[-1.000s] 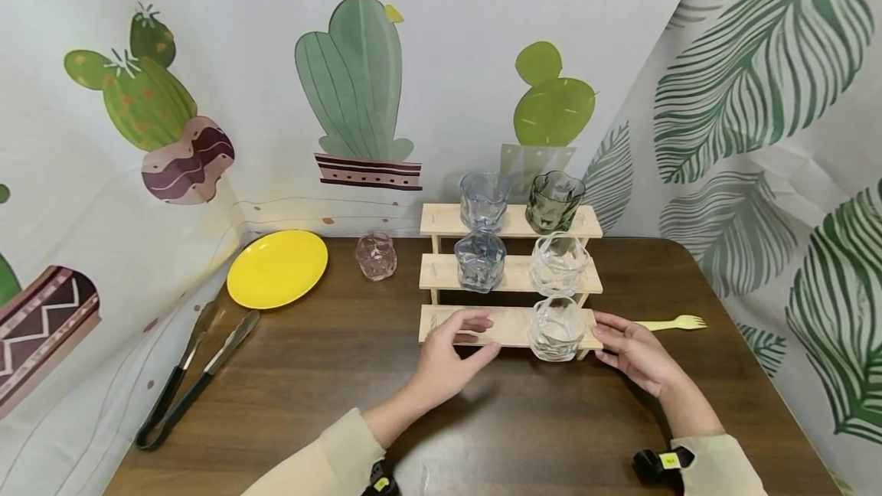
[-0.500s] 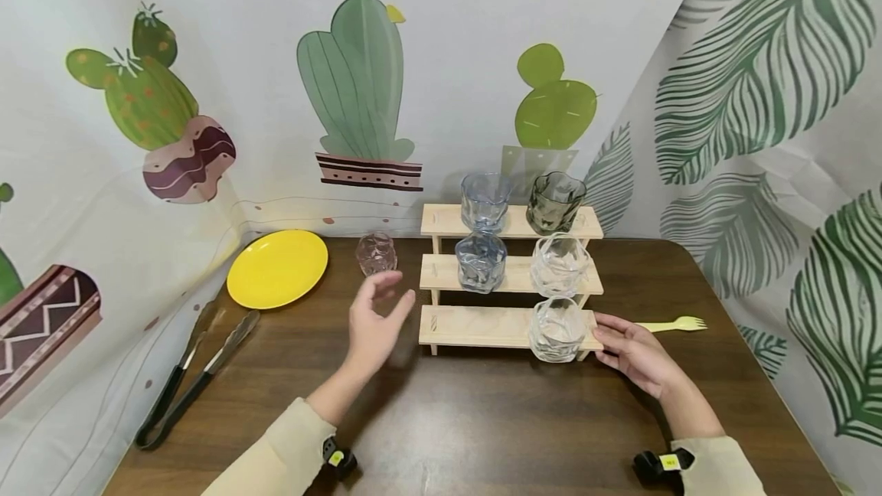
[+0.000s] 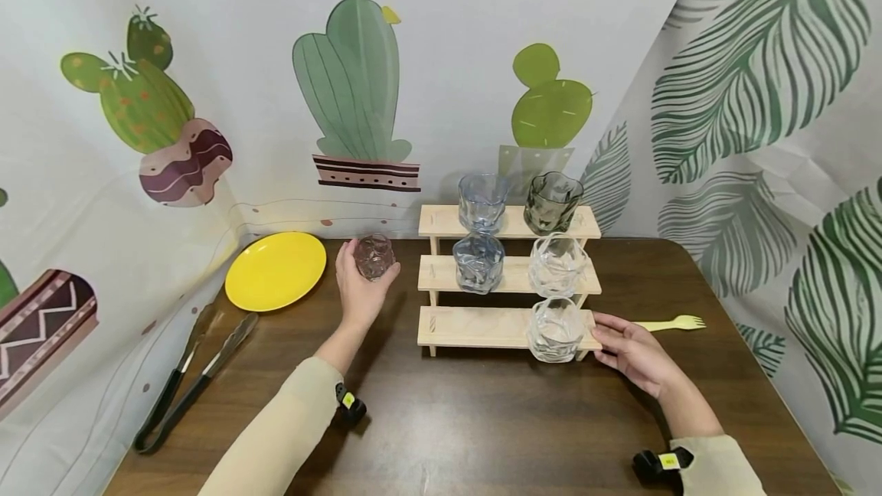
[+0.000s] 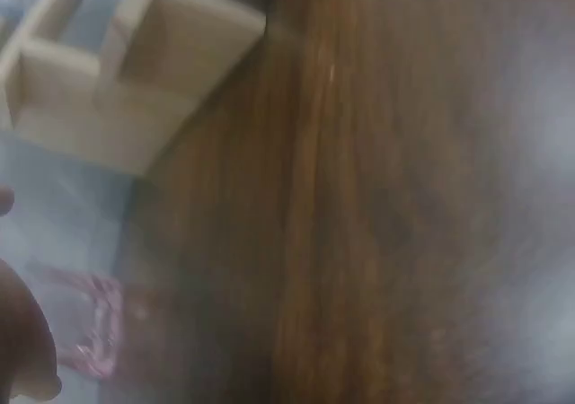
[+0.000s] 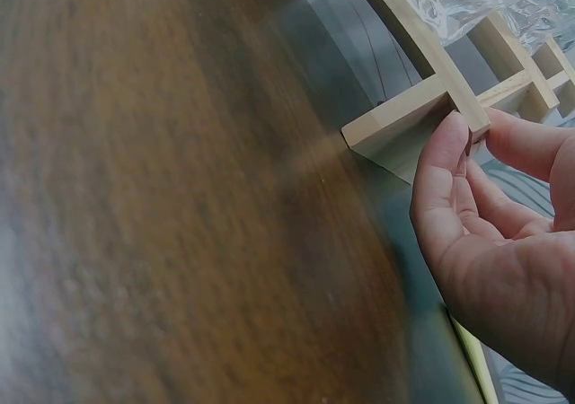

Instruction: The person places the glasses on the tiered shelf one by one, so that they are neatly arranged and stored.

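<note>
In the head view my left hand (image 3: 360, 289) reaches around a small pink-tinted glass (image 3: 374, 257), fingers at its left side and thumb at its front right. The glass stands on the table left of a three-tier wooden rack (image 3: 475, 327). The left wrist view is blurred, showing the pink glass (image 4: 97, 328) beside part of the hand. My right hand (image 3: 637, 350) pinches the right end of the rack's lowest shelf; thumb and fingers meet on the shelf end (image 5: 463, 108) in the right wrist view. Blue, grey-green and clear glasses (image 3: 555, 330) stand on the rack.
A yellow plate (image 3: 276, 272) lies at the back left, with black-handled tongs (image 3: 196, 385) in front of it. A pale yellow fork (image 3: 675, 323) lies right of the rack. A patterned cloth (image 3: 448, 60) rises behind the table.
My left hand has moved left from in front of the rack's lowest shelf to the pink glass and put its fingers around it. The right hand has stayed on the rack.
</note>
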